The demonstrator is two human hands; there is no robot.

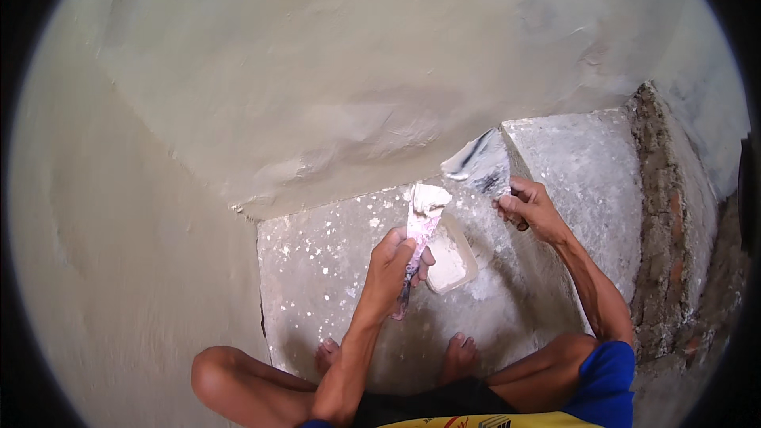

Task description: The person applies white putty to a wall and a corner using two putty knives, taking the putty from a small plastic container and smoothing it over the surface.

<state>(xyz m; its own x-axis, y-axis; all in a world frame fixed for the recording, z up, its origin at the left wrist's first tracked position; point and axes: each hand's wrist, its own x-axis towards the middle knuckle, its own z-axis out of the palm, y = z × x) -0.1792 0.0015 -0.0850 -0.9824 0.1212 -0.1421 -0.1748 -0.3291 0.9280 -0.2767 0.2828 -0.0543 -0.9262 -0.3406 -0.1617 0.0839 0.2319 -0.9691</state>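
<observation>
My left hand (pixel 396 261) grips a narrow putty knife (pixel 422 226) that points upward, with a lump of white paste (pixel 430 196) on its blade. Beside and partly behind that knife, a shallow plastic container (pixel 456 273) with white paste inside sits on the concrete step. My right hand (pixel 523 208) holds a wide, paste-smeared scraper (pixel 479 158) by its handle, blade tilted up toward the left, to the right of the narrow knife and above the container.
Grey plastered walls (pixel 333 55) rise ahead and to the left. The speckled concrete step (pixel 309 269) is under my bare feet. Rightward lie a further concrete step (pixel 579 158) and rough edges with exposed brick (pixel 658 230). My bent legs are at the lower edge.
</observation>
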